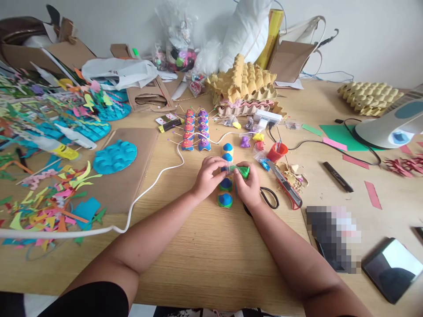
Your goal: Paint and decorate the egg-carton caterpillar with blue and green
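Note:
My right hand [250, 190] is closed around a small packet of green modelling clay [243, 171]. My left hand [208, 177] pinches the clear plastic end of that same packet. Beneath the hands lies an egg-carton strip [225, 200], its bumps capped in blue with green around the nearer ones. Both hands hide its middle part. Black-handled scissors [271, 198] lie beside my right wrist, partly covered by it. Farther back stand two painted egg-carton strips, one red and purple [188, 130], the other purple and blue [204, 130], with pins sticking out.
Right of my hands are a utility knife [286, 185], a red cup [277, 152] and clay packets [245, 141]. A white cord [155, 176] crosses the left side. Paper scraps [56, 202] and cardboard [142, 154] cover the left. Egg trays [251, 79] are stacked behind.

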A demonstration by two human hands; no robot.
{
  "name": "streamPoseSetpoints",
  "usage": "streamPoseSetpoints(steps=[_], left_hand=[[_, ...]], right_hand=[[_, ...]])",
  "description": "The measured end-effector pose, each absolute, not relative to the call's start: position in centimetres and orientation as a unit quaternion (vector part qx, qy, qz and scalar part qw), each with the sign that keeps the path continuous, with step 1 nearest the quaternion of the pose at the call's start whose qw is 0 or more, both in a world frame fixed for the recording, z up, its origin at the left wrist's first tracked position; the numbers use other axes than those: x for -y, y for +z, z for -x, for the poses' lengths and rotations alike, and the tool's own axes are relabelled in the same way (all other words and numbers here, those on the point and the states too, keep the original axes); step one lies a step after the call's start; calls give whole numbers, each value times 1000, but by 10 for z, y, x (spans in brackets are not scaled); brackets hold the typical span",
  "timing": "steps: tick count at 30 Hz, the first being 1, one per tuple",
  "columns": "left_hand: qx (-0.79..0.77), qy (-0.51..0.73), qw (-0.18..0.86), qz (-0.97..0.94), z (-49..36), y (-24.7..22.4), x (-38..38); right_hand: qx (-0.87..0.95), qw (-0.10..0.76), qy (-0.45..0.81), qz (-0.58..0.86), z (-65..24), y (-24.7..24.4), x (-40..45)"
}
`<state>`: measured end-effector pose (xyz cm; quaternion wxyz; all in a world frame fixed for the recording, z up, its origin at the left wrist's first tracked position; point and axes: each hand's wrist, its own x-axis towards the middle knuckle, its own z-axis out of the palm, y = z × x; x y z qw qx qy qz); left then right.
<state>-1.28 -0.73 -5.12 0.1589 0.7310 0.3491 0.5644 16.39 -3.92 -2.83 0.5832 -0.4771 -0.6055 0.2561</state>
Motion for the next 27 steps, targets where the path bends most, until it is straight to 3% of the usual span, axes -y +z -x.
streamPoseSetpoints(steps=[6, 11, 21, 27], left_hand=[[-362, 548, 260, -709, 11, -51, 13], [-360, 546, 256, -712, 11, -54, 12], [-407, 517, 83, -748, 10, -55, 11], [-447, 461, 69, -763, 8, -56, 8]], right_hand=[[594, 580, 286, 479, -164, -30, 38], [570, 582, 322, 482, -166, -33, 35], [537, 584, 381, 475, -169, -36, 29], [530, 589, 377, 480, -169, -38, 24]])
